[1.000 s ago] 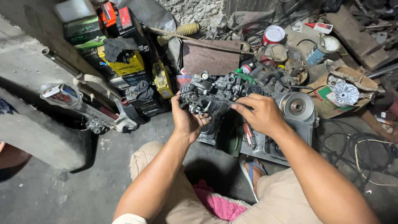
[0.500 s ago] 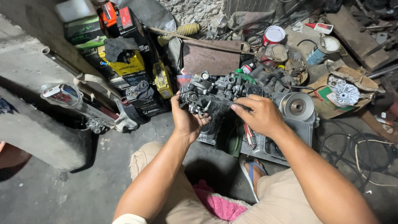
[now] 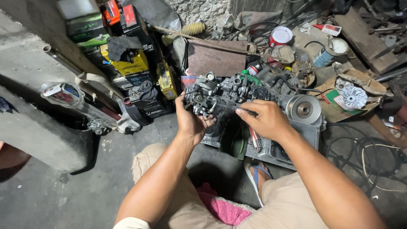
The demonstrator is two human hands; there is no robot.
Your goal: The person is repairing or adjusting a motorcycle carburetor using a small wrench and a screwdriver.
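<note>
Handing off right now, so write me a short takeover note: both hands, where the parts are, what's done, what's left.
Left hand: grips the left end of the dark carburetor assembly from below, holding it up.
Right hand: on the assembly's right side, fingers pinching a thin dark tool or rod; exactly what it is cannot be told.
Nearby: silver pulley on the grey tray to the right, stacked batteries to the left, red-lidded can behind.
Done: assembly lifted and steadied.
Left: work at the right hand's spot is under way; progress cannot be judged.
</note>
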